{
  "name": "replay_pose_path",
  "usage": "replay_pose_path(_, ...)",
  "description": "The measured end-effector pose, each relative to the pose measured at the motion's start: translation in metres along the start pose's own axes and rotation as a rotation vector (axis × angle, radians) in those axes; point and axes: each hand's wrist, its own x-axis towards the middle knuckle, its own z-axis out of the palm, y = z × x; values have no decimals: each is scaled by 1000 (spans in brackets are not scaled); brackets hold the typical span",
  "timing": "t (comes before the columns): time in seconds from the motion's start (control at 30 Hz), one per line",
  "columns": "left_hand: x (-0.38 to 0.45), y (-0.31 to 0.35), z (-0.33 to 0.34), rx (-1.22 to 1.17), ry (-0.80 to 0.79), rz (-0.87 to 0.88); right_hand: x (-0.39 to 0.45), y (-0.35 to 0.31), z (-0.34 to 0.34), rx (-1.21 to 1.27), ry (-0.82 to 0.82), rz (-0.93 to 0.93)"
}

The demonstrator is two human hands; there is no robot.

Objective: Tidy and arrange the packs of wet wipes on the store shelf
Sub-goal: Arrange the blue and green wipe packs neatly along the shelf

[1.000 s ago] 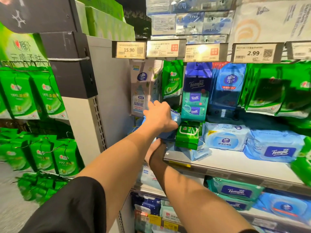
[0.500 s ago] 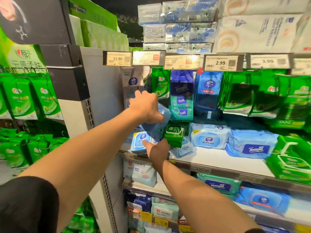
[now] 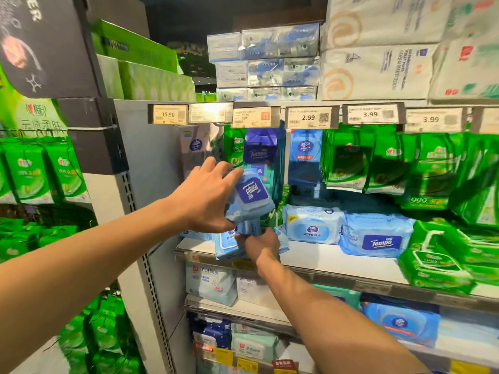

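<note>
- The left hand is gripping a tilted blue Tempo pack.
- The right hand is pinching another blue pack at the shelf edge.
- Better: be squaring both label-forward before letting go.

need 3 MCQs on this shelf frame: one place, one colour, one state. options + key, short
1. Where does the flat Tempo pack lie?
A. Shelf board, right of the hands
B. Top shelf
C. Floor

2. What colour are the hanging pouches under the 3.99 tag?
A. Red
B. Green
C. White

3. How is the left hand?
A. Idle, open
B. Gripping a blue pack
C. On a price tag

Key: 1 A, it rests on the white board; 2 B, the pouches are bright green; 3 B, the fingers curl round the pack.
</note>
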Motion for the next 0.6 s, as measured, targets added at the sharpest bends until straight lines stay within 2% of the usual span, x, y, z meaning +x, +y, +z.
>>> replay_pose_path(0.2, 29, 42, -7, -63, 80, 142, 16, 11, -58, -38, 49, 27)
replay_pose_path(0.4, 74, 97, 14, -130, 111, 279, 29, 23, -163, 11, 94, -36)
replay_pose_path(0.6, 106, 153, 50, -263, 124, 341, 20, 43, -257, 0, 158, 61)
